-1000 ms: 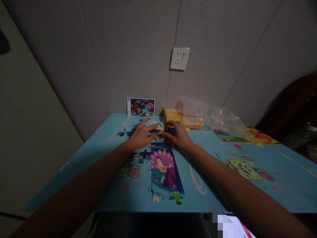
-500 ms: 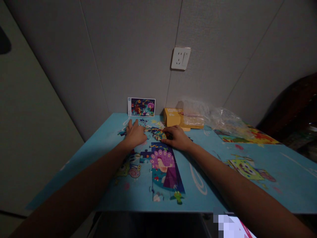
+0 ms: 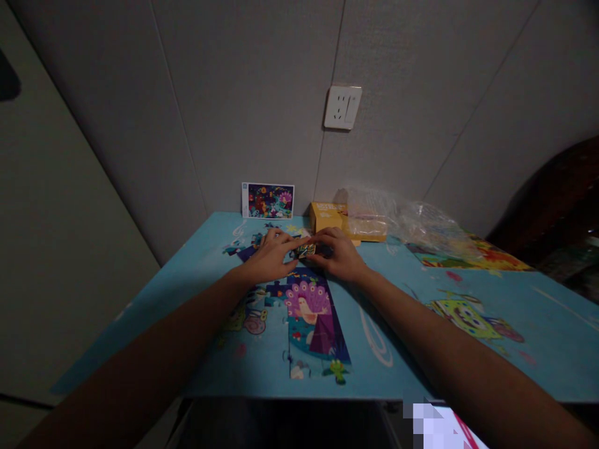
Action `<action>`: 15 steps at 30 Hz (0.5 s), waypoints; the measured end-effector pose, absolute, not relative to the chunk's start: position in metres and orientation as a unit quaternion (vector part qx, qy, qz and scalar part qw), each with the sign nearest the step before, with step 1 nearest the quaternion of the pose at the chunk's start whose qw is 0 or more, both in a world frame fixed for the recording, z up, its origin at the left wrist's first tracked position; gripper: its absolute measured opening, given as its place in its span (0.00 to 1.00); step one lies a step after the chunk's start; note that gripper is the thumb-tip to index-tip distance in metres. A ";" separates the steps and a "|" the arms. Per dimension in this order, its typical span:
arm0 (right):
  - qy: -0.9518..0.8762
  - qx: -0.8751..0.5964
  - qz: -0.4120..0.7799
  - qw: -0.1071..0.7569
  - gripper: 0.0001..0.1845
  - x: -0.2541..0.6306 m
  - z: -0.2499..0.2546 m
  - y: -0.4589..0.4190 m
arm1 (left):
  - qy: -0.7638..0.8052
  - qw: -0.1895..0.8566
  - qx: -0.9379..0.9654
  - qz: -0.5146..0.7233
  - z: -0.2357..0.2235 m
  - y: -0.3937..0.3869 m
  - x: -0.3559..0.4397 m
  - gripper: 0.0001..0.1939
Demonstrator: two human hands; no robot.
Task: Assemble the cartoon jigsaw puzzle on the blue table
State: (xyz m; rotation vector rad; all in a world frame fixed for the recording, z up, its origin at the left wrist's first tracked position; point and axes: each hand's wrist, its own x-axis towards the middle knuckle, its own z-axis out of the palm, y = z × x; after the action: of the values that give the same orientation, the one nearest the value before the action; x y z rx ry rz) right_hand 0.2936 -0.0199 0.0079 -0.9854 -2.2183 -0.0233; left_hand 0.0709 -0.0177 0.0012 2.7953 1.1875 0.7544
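A small patterned clump of jigsaw puzzle pieces (image 3: 306, 251) sits between my two hands, behind the joined part of the puzzle. My left hand (image 3: 271, 257) reaches it from the left, thumb below and fingers above its edge. From the right, my right hand (image 3: 340, 257) curls thumb and fingers around the other side. Nearer me lies the joined puzzle section (image 3: 309, 318) with a pink peacock, flat on the table. More loose puzzle pieces (image 3: 231, 250) lie left of my left hand; some are partly hidden behind it.
A picture card (image 3: 269, 201) leans on the wall at the back. Right of it stands a yellow box (image 3: 326, 216) with a clear plastic bag (image 3: 374, 213) over it. A colourful sheet (image 3: 472, 254) lies at the right. The blue cartoon-printed tabletop (image 3: 187, 274) ends close to me.
My left hand has moved right from the loose pieces at the left to the clump near my right hand. My right hand has stayed about in place.
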 end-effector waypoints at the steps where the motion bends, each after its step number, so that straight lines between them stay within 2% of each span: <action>1: -0.855 -0.368 -0.010 0.366 0.15 0.294 0.008 -0.020 | 0.377 -0.001 0.891 0.255 0.001 -0.018 0.071 0.30; 3: -0.852 -0.343 -0.011 0.396 0.16 0.293 0.008 -0.021 | 0.380 -0.013 0.882 0.280 0.001 -0.017 0.072 0.29; 8: -0.852 -0.290 -0.002 0.435 0.15 0.291 0.008 -0.023 | 0.351 -0.004 0.883 0.310 0.004 -0.017 0.070 0.37; 15: -0.857 -0.285 -0.002 0.430 0.15 0.291 0.009 -0.023 | 0.349 0.032 0.871 0.343 0.010 -0.017 0.070 0.27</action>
State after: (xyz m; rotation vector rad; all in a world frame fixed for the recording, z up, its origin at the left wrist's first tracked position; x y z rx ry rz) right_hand 0.2913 -0.0235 0.0093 -0.7100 -2.1372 -0.0056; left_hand 0.0695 -0.0173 0.0098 2.6838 1.0755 1.0564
